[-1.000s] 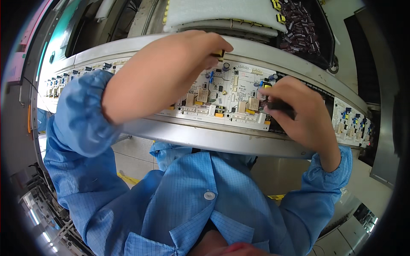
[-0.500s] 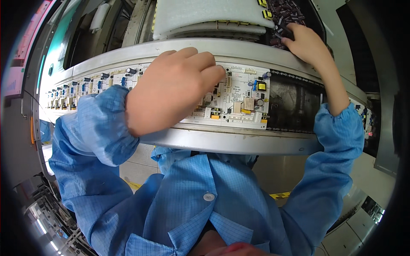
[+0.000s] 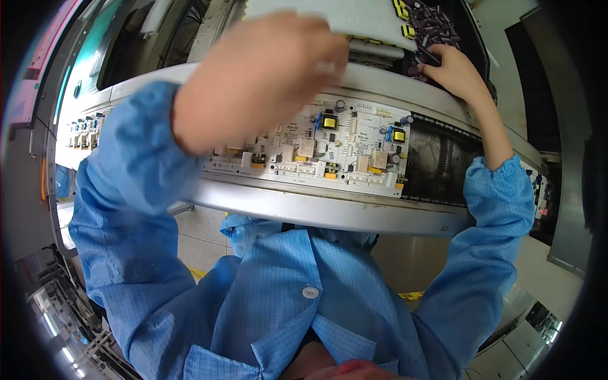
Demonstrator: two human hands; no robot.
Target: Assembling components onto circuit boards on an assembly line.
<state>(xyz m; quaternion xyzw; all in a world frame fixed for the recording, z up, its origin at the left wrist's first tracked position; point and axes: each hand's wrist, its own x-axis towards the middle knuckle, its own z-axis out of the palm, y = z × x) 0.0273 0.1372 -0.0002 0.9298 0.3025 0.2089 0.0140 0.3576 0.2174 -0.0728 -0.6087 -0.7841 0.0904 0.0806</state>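
Observation:
My left hand point(image 3: 266, 76), smeared by motion, is raised over the far rail of a conveyor, its fingers bent toward the right; whether it holds anything is not clear. Below it lies a row of white circuit boards point(image 3: 304, 136) bearing yellow transformers, pale blocks and connectors. Near the far edge of one board stands a dark cylindrical capacitor point(image 3: 340, 105). At the far right my right hand point(image 3: 461, 75) reaches into a heap of dark capacitors point(image 3: 437, 28), thumb and forefinger closed around a dark capacitor point(image 3: 430, 57).
White foam sheets point(image 3: 329, 16) lie beyond the conveyor, with yellow-and-black transformers point(image 3: 408, 31) at their right edge. The silver near rail point(image 3: 316, 208) runs before my body. Right of the boards, a chain and dark conveyor bed point(image 3: 443, 155) show. A teal-lit machine point(image 3: 95, 54) stands at left.
My left hand has lifted up and away from the boards, uncovering a standing capacitor where its fingertips were. The boards appear slightly farther right. My right hand stays at the capacitor heap.

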